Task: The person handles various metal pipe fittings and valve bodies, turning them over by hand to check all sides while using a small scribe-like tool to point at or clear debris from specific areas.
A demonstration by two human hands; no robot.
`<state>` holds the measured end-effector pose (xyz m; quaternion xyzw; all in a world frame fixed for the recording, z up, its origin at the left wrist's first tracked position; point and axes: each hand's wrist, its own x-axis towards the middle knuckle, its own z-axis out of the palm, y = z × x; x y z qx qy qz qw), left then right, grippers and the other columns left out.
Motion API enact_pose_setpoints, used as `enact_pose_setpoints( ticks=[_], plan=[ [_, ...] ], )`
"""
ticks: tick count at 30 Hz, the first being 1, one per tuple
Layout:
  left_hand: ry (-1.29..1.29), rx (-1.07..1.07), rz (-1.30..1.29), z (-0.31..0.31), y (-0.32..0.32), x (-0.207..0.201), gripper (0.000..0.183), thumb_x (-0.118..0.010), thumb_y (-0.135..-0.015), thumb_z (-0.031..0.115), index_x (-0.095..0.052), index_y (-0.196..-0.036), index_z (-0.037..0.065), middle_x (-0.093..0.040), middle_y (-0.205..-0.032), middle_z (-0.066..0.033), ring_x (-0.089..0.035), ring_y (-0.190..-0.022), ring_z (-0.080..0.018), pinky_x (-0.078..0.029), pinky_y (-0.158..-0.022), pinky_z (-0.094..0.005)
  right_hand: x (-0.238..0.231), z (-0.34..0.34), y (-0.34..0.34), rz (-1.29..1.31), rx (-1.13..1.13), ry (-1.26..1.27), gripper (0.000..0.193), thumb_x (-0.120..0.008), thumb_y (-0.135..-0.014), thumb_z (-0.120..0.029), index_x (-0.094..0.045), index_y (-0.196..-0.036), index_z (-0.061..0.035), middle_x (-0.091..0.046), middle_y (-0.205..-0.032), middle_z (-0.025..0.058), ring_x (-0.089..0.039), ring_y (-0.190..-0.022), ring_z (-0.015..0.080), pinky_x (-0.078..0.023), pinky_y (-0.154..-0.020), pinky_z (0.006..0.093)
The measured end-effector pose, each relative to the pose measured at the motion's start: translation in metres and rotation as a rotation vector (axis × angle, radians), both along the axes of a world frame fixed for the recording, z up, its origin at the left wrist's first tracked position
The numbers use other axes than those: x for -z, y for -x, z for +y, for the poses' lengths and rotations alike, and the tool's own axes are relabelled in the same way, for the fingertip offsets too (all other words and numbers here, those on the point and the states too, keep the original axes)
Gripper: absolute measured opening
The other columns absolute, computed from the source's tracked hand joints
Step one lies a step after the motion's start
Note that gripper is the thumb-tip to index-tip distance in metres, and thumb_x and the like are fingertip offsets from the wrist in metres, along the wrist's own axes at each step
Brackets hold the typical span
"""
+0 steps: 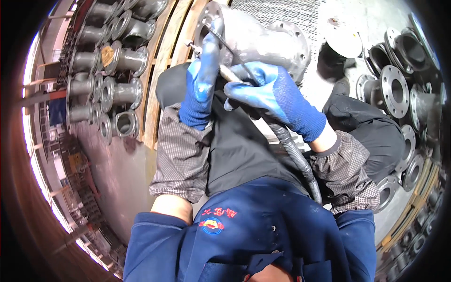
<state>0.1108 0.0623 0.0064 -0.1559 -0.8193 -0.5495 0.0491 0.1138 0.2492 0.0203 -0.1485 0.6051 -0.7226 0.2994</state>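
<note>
My left hand (203, 77), in a blue coated glove, is closed round the front of a slim hose-fed hand tool (229, 74). A small metal tip (193, 47) juts out on the far side of that fist. My right hand (277, 91), gloved alike, grips the tool's rear part. From there a grey ribbed hose (293, 152) runs down past my lap. A thin dark rod (230, 50) slants from the right hand up past the left fingers. Just beyond both hands lies a large grey flanged pipe (253, 37) on its side, its left flange beside my left fingertips.
Wooden pallet slats (164, 47) lie left of the pipe, with rows of flanged pipe fittings (123, 91) beyond. More flanged pieces (394, 91) stand on the right. A white round disc (344, 40) sits at the back right. My knees flank the work.
</note>
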Motion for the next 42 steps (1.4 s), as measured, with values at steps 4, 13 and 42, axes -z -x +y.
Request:
enact_pose_setpoints(
  ticks=[4, 13, 42],
  plan=[
    [-0.271, -0.113, 0.09, 0.016, 0.005, -0.001, 0.043, -0.033, -0.1, 0.023, -0.039, -0.135, -0.002, -0.05, -0.129, -0.0117, -0.047, -0.119, -0.0149, -0.035, -0.1, -0.0269, 0.009, 0.008, 0.005, -0.107, -0.081, -0.007, 0.031, -0.049, -0.094, -0.028, -0.062, -0.104, -0.0018, -0.067, -0.082, 0.0058, -0.061, -0.074, 0.0106, -0.049, -0.063, 0.026],
    [0.177, -0.054, 0.34, -0.006, 0.002, 0.019, 0.057, -0.036, -0.095, 0.037, -0.037, -0.134, -0.004, -0.035, -0.141, -0.0193, -0.038, -0.128, -0.0261, -0.029, -0.107, -0.0374, 0.024, -0.014, 0.001, 0.752, 0.134, -0.492, 0.028, -0.068, -0.075, -0.033, -0.067, -0.08, -0.0061, -0.064, -0.071, 0.0123, -0.062, -0.059, 0.026, -0.048, -0.054, 0.0363],
    [-0.098, -0.174, 0.138, 0.023, 0.01, 0.003, 0.058, -0.057, -0.086, 0.003, -0.031, -0.137, -0.008, -0.037, -0.139, -0.0168, -0.033, -0.13, -0.0227, -0.025, -0.106, -0.0335, 0.045, 0.075, 0.017, -0.856, 0.347, 0.414, 0.036, -0.045, -0.093, -0.026, -0.053, -0.108, 0.0064, -0.067, -0.089, 0.014, -0.052, -0.049, 0.0052, -0.042, -0.038, 0.0156]
  ],
)
